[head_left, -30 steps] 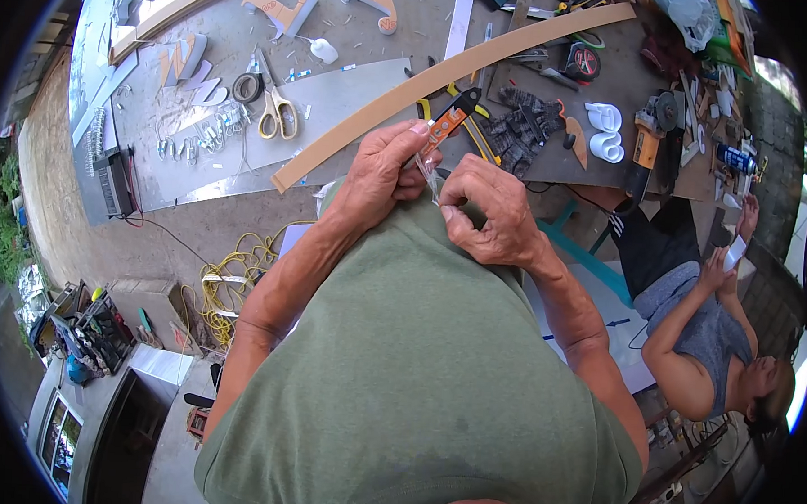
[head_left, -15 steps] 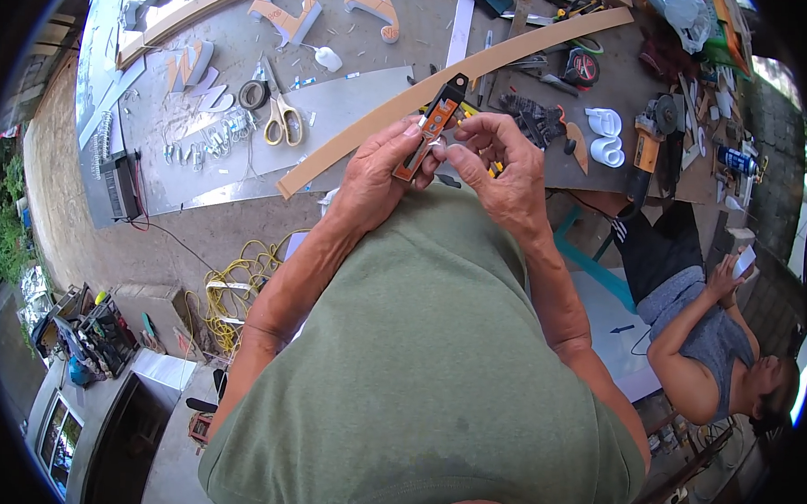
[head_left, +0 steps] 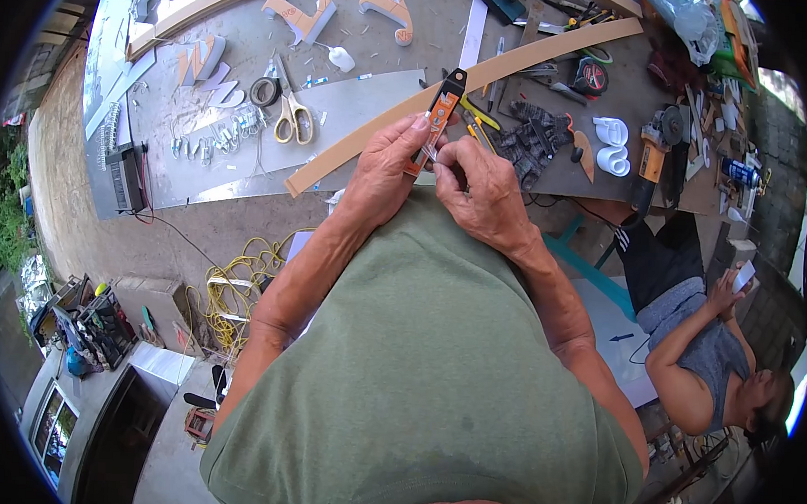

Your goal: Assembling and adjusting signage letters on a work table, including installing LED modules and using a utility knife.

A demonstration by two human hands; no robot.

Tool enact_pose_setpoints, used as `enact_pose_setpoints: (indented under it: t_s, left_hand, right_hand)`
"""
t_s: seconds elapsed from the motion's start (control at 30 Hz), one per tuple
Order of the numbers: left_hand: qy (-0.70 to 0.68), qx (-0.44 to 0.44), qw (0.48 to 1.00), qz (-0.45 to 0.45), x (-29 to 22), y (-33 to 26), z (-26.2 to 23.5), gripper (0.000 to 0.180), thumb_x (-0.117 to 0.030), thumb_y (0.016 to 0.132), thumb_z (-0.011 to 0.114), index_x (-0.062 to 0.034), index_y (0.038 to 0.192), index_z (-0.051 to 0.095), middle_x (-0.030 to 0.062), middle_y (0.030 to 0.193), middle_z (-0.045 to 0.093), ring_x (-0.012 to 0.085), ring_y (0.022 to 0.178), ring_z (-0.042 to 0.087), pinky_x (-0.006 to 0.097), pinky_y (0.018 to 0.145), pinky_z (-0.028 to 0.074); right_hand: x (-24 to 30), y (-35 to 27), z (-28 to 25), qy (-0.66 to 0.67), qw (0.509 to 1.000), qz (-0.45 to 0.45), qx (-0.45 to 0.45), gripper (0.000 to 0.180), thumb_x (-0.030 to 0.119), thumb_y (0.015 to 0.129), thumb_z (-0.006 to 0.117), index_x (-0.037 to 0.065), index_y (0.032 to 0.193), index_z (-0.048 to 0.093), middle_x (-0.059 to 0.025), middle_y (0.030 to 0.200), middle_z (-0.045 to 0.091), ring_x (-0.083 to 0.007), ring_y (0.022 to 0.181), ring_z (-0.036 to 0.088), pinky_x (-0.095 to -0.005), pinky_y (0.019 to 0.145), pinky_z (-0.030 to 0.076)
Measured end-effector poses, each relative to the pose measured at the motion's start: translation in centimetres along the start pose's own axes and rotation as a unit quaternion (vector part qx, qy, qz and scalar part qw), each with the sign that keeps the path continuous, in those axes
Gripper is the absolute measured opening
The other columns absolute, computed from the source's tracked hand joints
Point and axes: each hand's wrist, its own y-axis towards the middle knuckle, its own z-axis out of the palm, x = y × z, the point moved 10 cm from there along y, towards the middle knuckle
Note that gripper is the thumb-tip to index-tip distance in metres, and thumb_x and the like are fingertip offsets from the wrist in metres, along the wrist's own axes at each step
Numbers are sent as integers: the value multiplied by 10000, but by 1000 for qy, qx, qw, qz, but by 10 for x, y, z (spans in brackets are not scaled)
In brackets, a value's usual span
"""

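My left hand [head_left: 383,172] grips a narrow orange piece with a black end [head_left: 447,101], which has a small hole near its tip; its exact kind is unclear. It is tilted, its black end pointing away from me. My right hand [head_left: 485,191] is closed in a pinch at the near end of this piece, and something small and shiny shows between the fingers, too small to name. Just beyond, a long curved tan strip [head_left: 520,59] crosses the bench. Yellow-handled pliers [head_left: 478,116] and dark patterned gloves [head_left: 536,136] lie to the right of the piece.
The metal-topped bench [head_left: 236,177] holds scissors [head_left: 294,121], black tape [head_left: 265,91], strings of small LED modules [head_left: 219,140], foam-like letters [head_left: 301,15], a tape measure [head_left: 591,77] and an angle grinder [head_left: 651,150]. A seated person [head_left: 706,337] holds a phone at the right. Yellow cable [head_left: 226,285] lies coiled at left.
My right hand has moved slightly left and closed in against the orange piece, its fingers curling tighter. The piece has turned a little more upright. The bench view has shifted slightly right.
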Motion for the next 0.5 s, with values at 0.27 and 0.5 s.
enact_pose_setpoints:
  t_s: [0.27,0.5]
  left_hand:
    - [-17,-26,999,3,-4,0,-11,373,-288,1040,491,18,1221,601,2,864,592,59,728,500,201,634,432]
    - [80,-21,997,-2,-17,-8,-18,344,-257,1021,543,38,1189,597,-20,820,545,12,586,401,165,458,297]
  right_hand:
    - [17,-5,21,83,989,-58,113,164,-9,791,679,13,861,532,-129,724,551,-300,640,568,-391,589,453]
    - [-31,-1,-30,112,981,159,-26,124,52,848,717,32,855,595,-15,763,566,-75,675,534,-246,550,442]
